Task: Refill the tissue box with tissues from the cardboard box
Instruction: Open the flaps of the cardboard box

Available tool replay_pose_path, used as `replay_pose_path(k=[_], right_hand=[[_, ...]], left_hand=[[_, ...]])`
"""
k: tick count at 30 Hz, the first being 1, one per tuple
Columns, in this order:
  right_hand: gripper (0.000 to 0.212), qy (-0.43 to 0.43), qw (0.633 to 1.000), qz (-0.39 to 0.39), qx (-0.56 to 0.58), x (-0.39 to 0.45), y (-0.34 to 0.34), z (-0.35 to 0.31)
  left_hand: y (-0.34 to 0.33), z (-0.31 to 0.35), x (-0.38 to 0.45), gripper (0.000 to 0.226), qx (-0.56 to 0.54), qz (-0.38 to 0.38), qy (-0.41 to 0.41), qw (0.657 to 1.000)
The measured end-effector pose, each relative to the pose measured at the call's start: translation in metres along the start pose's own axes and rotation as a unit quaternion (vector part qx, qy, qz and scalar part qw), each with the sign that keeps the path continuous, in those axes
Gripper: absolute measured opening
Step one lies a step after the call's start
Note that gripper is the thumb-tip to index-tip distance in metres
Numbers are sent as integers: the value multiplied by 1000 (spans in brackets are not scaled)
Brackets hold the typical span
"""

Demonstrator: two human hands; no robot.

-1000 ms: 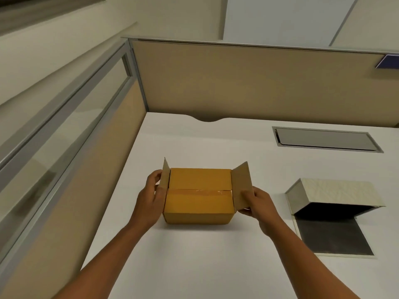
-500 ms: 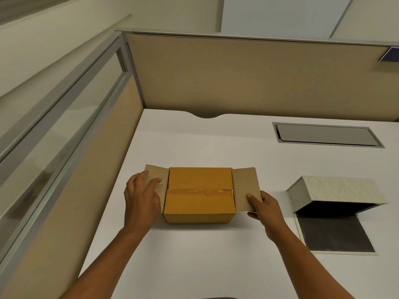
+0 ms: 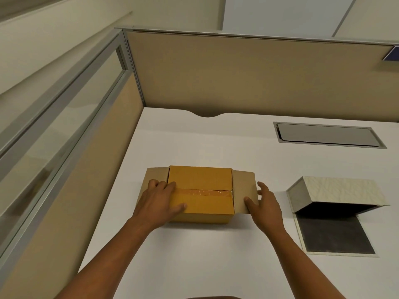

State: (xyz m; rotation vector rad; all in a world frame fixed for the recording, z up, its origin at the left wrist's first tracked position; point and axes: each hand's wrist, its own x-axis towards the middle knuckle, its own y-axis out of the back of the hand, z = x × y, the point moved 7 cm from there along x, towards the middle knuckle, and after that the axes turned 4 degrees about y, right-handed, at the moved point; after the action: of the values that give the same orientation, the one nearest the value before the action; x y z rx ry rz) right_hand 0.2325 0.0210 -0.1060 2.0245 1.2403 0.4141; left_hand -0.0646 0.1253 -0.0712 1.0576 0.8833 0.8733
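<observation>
Two hands are on the cardboard box (image 3: 200, 195), which sits near the middle of the white table (image 3: 194, 255), closer to its left edge. The left hand (image 3: 159, 201) lies flat and open on the box's left side, fingers spread over the left flap (image 3: 154, 175) and the taped top. The right hand (image 3: 264, 206) is open too, its thumb pressing the right flap (image 3: 244, 188) down flat. Both side flaps are folded out. The two long top flaps are shut. The tissue box (image 3: 336, 190) rests near the table's right edge, its lid up, well apart from the cardboard box.
</observation>
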Motion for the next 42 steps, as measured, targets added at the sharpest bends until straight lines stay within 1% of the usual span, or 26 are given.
replay_pose_path(k=[3,6,9,11,16,20,22,24,26,28,31,34,36,38,39,40,42], right_hand=[[71,43,997,2,-59,1,1,-13],[70,65,995,-5,-79,0,-2,-19],[68,55,996,-19,-68,2,-3,-20],[68,40,997,-21,-64,5,-1,-21],[64,38,996,-34,-72,10,0,-20],[61,43,995,-38,-79,11,-1,-21],[60,47,995,-38,-83,11,0,-21],[61,44,994,-40,-88,12,1,-20],[61,40,994,-42,-96,12,2,-20],[58,49,993,-30,-103,11,5,-24],[47,96,989,16,-109,4,16,-44],[39,189,964,74,-172,-12,24,-70],[39,231,950,94,-188,-25,24,-83],[38,270,941,104,-174,-37,23,-91],[34,291,938,104,-158,-43,23,-92],[30,311,935,99,-140,-47,23,-92],[31,348,928,66,-119,-53,20,-91]], left_hand=[[-1,-1,-1,82,-25,-5,1,1000],[-4,-2,-1,84,-60,-22,12,998],[-5,-2,0,88,-64,-32,19,997],[-5,-1,1,92,-39,-37,20,998],[-4,0,9,102,1,-61,19,998],[-1,1,11,104,-16,-65,21,998],[4,0,11,98,-35,-43,19,998],[10,2,11,86,-45,-19,4,999],[14,7,10,75,-53,-5,-23,998],[16,15,3,62,-51,7,-68,996],[16,29,-16,35,-21,62,-178,982],[16,34,-34,19,-8,112,-225,968],[15,36,-41,14,-6,121,-234,965],[13,38,-47,12,-5,124,-240,963],[11,38,-51,12,-8,121,-242,963],[8,38,-55,14,-13,113,-240,964],[6,38,-62,27,-36,83,-220,971]])
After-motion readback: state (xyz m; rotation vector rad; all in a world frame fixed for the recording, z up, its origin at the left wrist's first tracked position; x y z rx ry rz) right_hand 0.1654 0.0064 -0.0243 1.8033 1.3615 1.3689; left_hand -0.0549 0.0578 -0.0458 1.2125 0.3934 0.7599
